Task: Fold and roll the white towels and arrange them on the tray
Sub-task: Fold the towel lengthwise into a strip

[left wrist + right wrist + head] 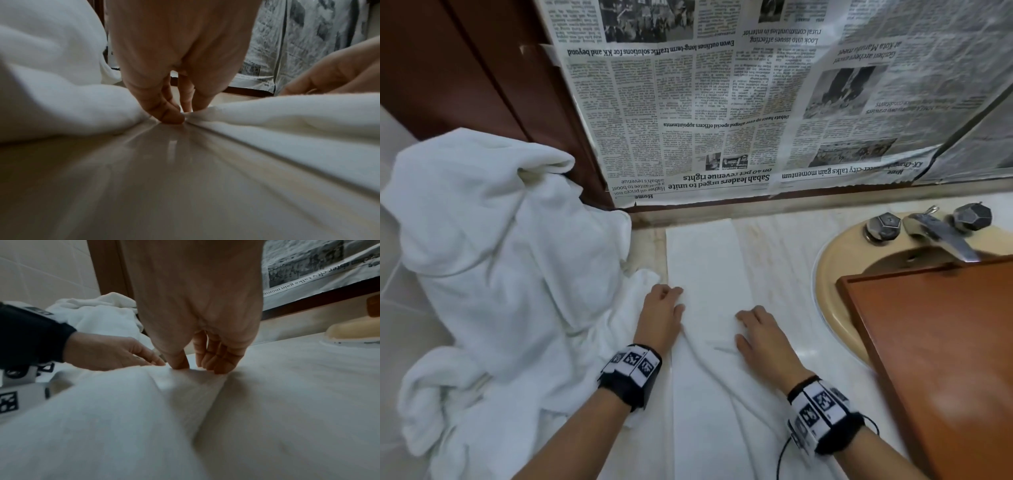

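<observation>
A long folded towel [705, 274] lies on the table [784, 260], running straight away from the person, as the left hand [659, 317] apparently pinches its left edge and the right hand [758, 334] presses curled fingertips on top, the tray [945, 342] waiting to the right.

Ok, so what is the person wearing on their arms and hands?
Both forearms are bare, no sleeves or gloves. The left wrist and right wrist each carry a black band holding white blocks printed with black square tag patterns. A thin black cable loops from the right band.
</observation>
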